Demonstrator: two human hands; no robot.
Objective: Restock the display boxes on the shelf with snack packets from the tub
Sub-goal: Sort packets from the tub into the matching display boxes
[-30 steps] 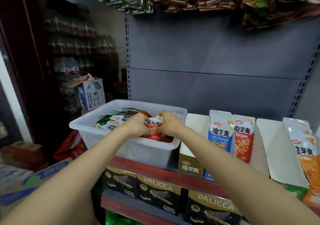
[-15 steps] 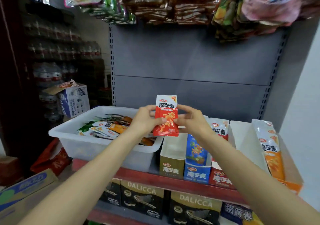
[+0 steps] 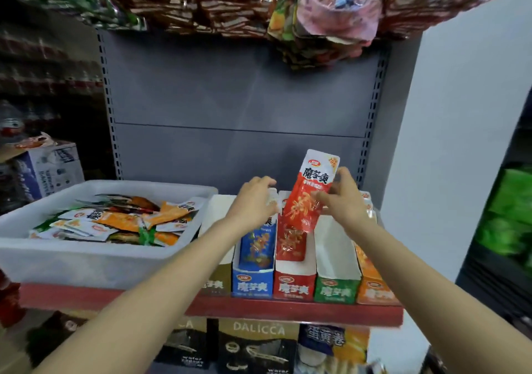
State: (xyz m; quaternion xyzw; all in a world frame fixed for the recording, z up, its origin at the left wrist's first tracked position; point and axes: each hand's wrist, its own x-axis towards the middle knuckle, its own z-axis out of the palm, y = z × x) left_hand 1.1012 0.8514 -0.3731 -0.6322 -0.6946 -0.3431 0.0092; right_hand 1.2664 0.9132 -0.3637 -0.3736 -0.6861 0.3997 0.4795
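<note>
— Red packet (image 3: 309, 198), mid-frame: why are you tilting it?

— I'm pinching it in my right hand (image 3: 342, 201) so its bottom edge is aiming into the red display box (image 3: 293, 283). My left hand (image 3: 253, 201) is resting loosely curled on the packets in the blue box (image 3: 253, 284), seemingly parting them.

— Room?

— The slot is looking tight; the tub (image 3: 86, 261), lower left, is waiting well apart.

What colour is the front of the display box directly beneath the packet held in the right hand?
Red, with white lettering: the display box under the packet, seen in the head view.
</note>
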